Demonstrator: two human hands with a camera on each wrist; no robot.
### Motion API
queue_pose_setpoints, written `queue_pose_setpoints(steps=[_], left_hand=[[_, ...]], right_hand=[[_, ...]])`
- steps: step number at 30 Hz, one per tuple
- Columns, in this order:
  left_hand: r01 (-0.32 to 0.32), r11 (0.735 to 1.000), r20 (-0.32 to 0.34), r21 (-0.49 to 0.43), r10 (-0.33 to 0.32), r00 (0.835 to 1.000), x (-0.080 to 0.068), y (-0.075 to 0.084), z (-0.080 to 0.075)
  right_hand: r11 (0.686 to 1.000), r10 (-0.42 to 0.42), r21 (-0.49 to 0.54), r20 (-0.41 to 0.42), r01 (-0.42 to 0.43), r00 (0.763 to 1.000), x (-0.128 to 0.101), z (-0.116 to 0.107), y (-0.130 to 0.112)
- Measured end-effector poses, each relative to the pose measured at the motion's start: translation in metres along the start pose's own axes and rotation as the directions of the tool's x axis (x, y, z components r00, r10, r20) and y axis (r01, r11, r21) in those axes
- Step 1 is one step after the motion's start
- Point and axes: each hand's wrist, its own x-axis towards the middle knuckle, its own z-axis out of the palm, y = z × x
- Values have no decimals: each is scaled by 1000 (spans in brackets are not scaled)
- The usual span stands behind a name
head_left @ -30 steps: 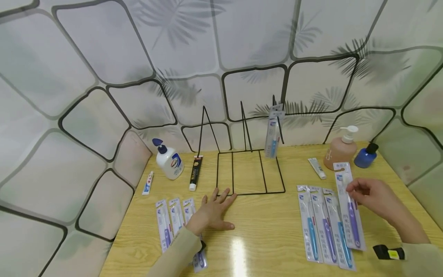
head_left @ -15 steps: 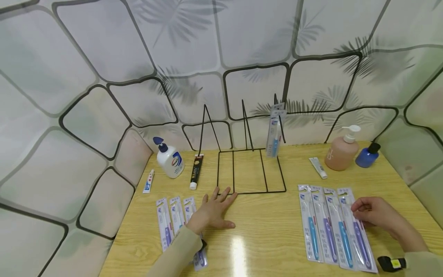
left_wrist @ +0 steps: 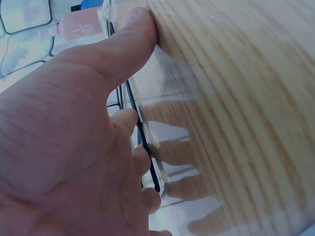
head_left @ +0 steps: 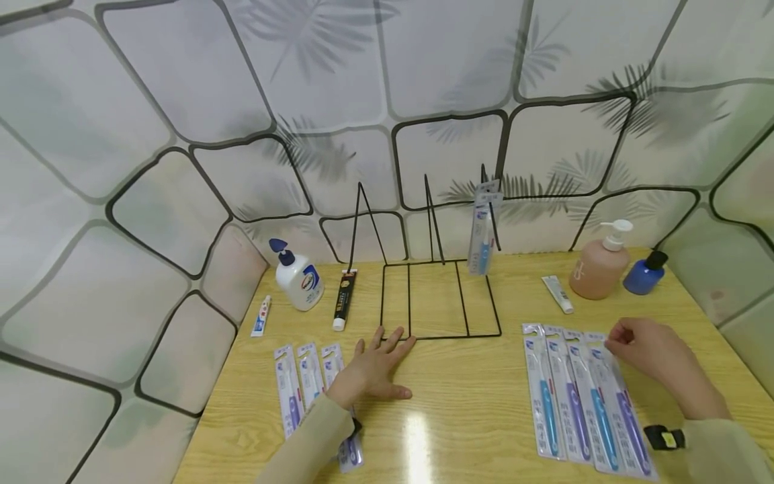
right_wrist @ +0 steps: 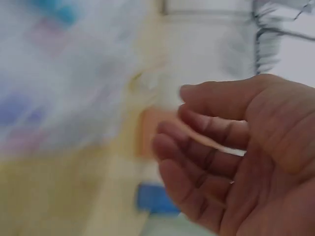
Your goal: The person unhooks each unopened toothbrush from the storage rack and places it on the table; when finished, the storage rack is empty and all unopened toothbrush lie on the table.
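My left hand (head_left: 376, 372) lies with fingers spread, its fingertips on the front bar of a black wire display rack (head_left: 450, 337). In the left wrist view its thumb (left_wrist: 130, 46) points away from the fingers. My right hand (head_left: 656, 349) hovers beside the top of a purple packaged toothbrush (head_left: 630, 418), the rightmost in a row of several. Loosely bent, the right hand's fingers (right_wrist: 179, 189) have nothing between them and the thumb in the right wrist view. Next to that toothbrush lies a blue packaged toothbrush (head_left: 600, 410). Packaged toothbrushes (head_left: 480, 235) hang from the rack's right hook.
Three more packaged toothbrushes (head_left: 287, 386) lie at left, partly under the left forearm. Behind stand a white pump bottle (head_left: 300, 282), a black toothpaste tube (head_left: 344, 299), a small tube (head_left: 261, 317), a pink pump bottle (head_left: 598, 269), a blue bottle (head_left: 644, 274) and a white tube (head_left: 557, 294).
My right hand lowered the purple toothbrush into the right row, let it go and rose slightly away. The toothbrush now lies beside the others. The left hand has stayed put.
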Motion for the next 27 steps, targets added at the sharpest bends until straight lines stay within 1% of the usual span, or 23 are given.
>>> queue_pose_setpoints(steps=[1, 2, 4, 5, 6, 7, 8, 10, 13, 16, 18, 20, 23, 25, 26, 27], left_hand=[[1, 1000, 2, 0, -1, 1000, 0, 0, 0], [2, 1000, 2, -1, -2, 1000, 0, 0, 0], [2, 1000, 2, -5, -2, 1000, -1, 0, 0], [2, 1000, 3, -7, -2, 1000, -1, 1, 0], [2, 1000, 4, -9, -2, 1000, -1, 1, 0], [2, 1000, 4, -10, -2, 1000, -1, 1, 0], [2, 1000, 4, -11, -2, 1000, -1, 1, 0], [1, 1000, 2, -10, -1, 1000, -1, 0, 0], [2, 1000, 2, -9, -2, 1000, 0, 0, 0], [0, 1000, 5, -1, 0, 1000, 1, 0, -1], [-1, 1000, 7, 5, 1, 1000, 1, 0, -2], [-1, 1000, 7, 12, 0, 1000, 1, 0, -3], [4, 1000, 7, 5, -4, 1000, 1, 0, -3], [6, 1000, 7, -2, -6, 1000, 0, 0, -2], [7, 1000, 6, -5, -7, 1000, 0, 0, -2], [9, 1000, 6, -6, -9, 1000, 0, 0, -1]], right_hand=[[998, -55, 16, -72, 57, 996, 6, -2, -10], [992, -122, 25, -148, 127, 981, 12, -3, -21], [964, -240, 50, -274, 263, 931, 27, -5, -45], [943, -290, 65, -324, 327, 901, 34, -5, -57], [923, -322, 89, -360, 375, 876, 42, -6, -69], [903, -345, 115, -381, 415, 858, 49, -7, -80], [890, -356, 137, -388, 435, 850, 55, -7, -91], [867, -349, 212, -387, 451, 853, 69, -9, -111], [835, -338, 280, -419, 474, 843, 88, -9, -133], [798, -324, 324, -482, 509, 814, 104, -4, -146], [778, -301, 351, -519, 521, 800, 112, 0, -152], [773, -273, 362, -551, 521, 789, 118, 4, -155], [760, -237, 373, -603, 532, 762, 123, 10, -158], [753, -217, 373, -638, 543, 739, 122, 12, -159], [756, -206, 364, -656, 543, 726, 119, 12, -159], [752, -198, 365, -669, 549, 717, 116, 12, -158]])
